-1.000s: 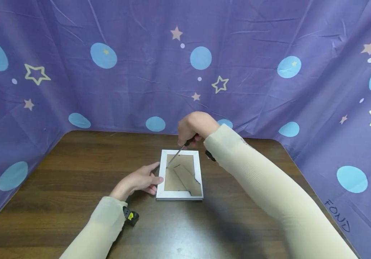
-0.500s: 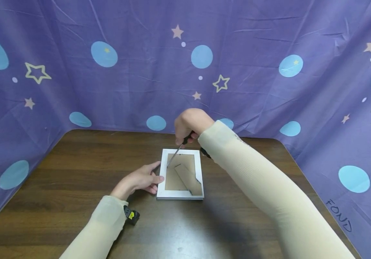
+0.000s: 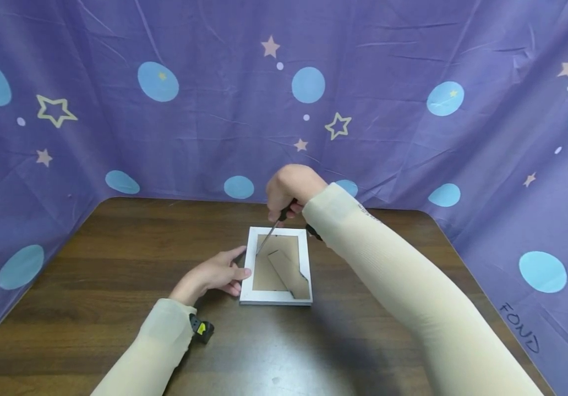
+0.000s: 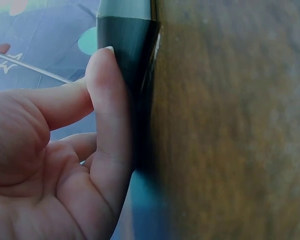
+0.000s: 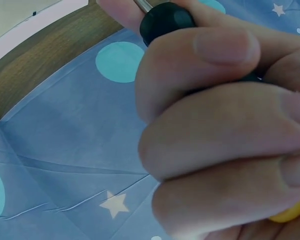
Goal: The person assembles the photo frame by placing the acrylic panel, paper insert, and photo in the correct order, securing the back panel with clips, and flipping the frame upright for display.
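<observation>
A white picture frame [image 3: 275, 297] lies face down on the table, its brown backing board [image 3: 264, 278] and easel leg [image 3: 288, 270] upward. My left hand [image 3: 213, 275] holds the frame's left edge, thumb on top and other fingers along the side. In the right wrist view, the curled fingers of my right hand [image 5: 205, 110] wrap a screwdriver [image 5: 166, 21] with a black handle and a yellow end. From that hand [image 3: 295, 187], above the frame's far side, the metal shaft slants down to the inner left border. The tip is too small to make out.
The brown wooden table [image 3: 115, 258] surrounds the frame. Behind and at both sides hangs a purple curtain [image 3: 205, 126] with stars and blue dots. Dark camera mounts sit on both wrists, the left one [image 3: 202, 329] with a yellow mark.
My right hand has shifted slightly left with the screwdriver, whose shaft still points at the inner left border. The left hand and the picture frame stay about where they were.
</observation>
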A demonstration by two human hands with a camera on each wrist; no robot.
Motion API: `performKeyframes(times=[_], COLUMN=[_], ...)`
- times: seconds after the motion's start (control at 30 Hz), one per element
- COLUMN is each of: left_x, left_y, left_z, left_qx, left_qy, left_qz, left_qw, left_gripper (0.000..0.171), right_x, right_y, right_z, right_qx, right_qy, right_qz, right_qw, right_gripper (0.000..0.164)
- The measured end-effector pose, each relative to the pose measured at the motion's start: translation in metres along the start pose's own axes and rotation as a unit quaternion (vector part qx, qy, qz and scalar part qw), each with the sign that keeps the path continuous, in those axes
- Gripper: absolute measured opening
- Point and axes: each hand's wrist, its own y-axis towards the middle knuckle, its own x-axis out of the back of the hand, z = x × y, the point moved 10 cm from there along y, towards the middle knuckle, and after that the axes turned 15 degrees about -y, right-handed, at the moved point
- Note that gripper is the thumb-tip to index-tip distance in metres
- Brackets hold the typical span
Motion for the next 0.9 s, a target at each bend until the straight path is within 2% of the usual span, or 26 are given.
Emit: performKeyframes(times=[0.3, 0.5, 0.7, 0.9], left_x=[0.002, 0.001, -0.001, -0.002], left_y=[0.001, 0.0, 0.0, 0.0], left_z=[0.002, 0.0, 0.0, -0.002], left_qx=[0.006, 0.006, 0.0, -0.01], left_qy=[-0.002, 0.0, -0.001, -0.005], left_qz=[-0.003, -0.002, 0.004, 0.005], left_qw=[1.0, 1.0, 1.0, 0.9999], left_gripper=[0.078, 0.078, 0.079, 0.078], right_x=[-0.012, -0.019, -0.025, -0.03], right_y=[0.003, 0.003, 0.003, 0.005], right_z=[-0.016, -0.02, -0.023, -0.022], right_qx=[0.001, 0.018, 0.026, 0.057], right_qy=[0.041, 0.047, 0.077, 0.069], right_qz=[-0.01, -0.018, -0.024, -0.049], right_qw=[0.999, 0.999, 0.996, 0.995], right_gripper=[0.03, 0.027, 0.023, 0.019])
